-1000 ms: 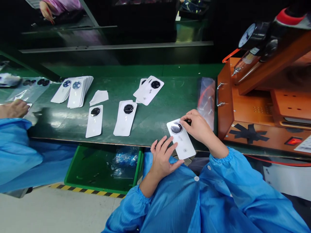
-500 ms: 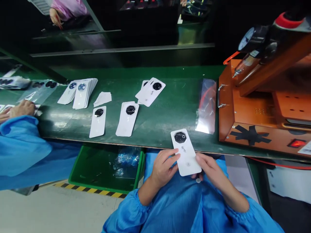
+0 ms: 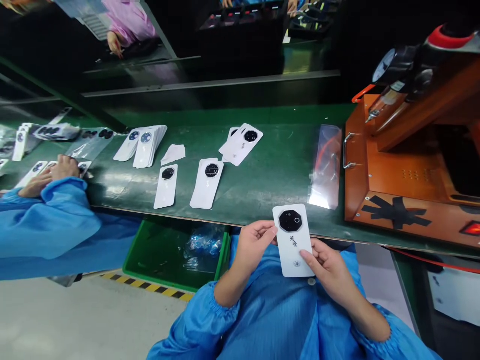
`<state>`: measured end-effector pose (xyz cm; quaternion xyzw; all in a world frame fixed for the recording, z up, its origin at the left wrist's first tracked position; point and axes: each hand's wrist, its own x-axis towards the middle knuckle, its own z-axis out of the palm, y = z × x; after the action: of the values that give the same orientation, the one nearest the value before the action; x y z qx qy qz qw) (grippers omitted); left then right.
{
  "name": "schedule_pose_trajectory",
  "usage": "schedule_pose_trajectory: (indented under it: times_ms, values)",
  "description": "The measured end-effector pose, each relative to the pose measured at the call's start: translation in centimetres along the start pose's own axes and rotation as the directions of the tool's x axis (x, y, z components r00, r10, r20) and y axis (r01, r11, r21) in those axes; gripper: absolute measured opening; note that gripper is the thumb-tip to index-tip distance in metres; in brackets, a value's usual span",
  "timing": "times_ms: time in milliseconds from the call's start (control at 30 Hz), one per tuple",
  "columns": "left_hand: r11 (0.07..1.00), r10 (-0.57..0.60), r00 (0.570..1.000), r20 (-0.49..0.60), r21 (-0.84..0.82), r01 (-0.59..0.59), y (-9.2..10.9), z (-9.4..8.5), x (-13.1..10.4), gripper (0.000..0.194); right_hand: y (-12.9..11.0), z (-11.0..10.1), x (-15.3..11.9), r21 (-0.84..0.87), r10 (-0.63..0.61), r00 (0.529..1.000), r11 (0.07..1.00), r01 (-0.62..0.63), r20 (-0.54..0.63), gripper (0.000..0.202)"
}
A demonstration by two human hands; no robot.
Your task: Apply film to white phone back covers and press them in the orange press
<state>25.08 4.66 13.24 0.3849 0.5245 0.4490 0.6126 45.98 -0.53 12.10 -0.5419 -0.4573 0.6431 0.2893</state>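
Between my hands, just in front of the bench edge, is a white phone back cover [image 3: 287, 257] with a dark octagonal camera window and dark lettering. My left hand [image 3: 254, 245] pinches its left edge near the camera window. My right hand [image 3: 330, 265] grips its lower right side, thumb on the face and fingers behind. On the bench lie a single cover [image 3: 165, 192], a small overlapping pair of covers [image 3: 205, 187] and a fanned group [image 3: 240, 147] farther back. Stacked covers [image 3: 144, 155] with round blue-grey camera windows stand to the left.
An orange press machine [image 3: 397, 195] with a gauge stands at right, beside a clear plastic sheet [image 3: 325, 170]. A scrap of white paper [image 3: 174, 154] lies mid-bench. Below is a green bin [image 3: 161, 260] holding plastic bags. A co-worker's hands [image 3: 56, 175] handle covers at left.
The held cover has turned more upright and come closer to face me. My left hand has shifted to its upper left edge, and my right thumb now lies on its face. The view has swung left.
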Motion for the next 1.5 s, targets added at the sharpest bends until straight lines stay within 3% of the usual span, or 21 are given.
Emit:
schedule_pose_trajectory:
  times_ms: [233, 467, 833, 1500]
  values:
    - [0.997, 0.006, 1.000, -0.015, 0.077, -0.005, 0.0, -0.1, -0.3, 0.020, 0.0, 0.1, -0.3, -0.074, -0.035, 0.999, 0.997, 0.034, -0.004, 0.041]
    - [0.998, 0.030, 0.999, -0.034, 0.049, -0.028, -0.8, -0.5, 0.1, 0.023, -0.4, 0.3, -0.5, -0.258, -0.128, 0.992, 0.959, 0.119, -0.016, 0.034]
    - [0.998, 0.008, 1.000, 0.030, 0.066, -0.010, 0.0, -0.6, -0.5, 0.023, 0.1, 0.2, -0.4, -0.154, -0.078, 0.996, 0.986, 0.072, -0.038, 0.037]
    - [0.996, -0.028, 0.999, -0.018, 0.086, 0.029, -0.1, -0.3, -0.5, 0.024, 1.2, 0.1, -0.3, -0.162, -0.077, 0.996, 0.984, 0.068, -0.046, 0.038]
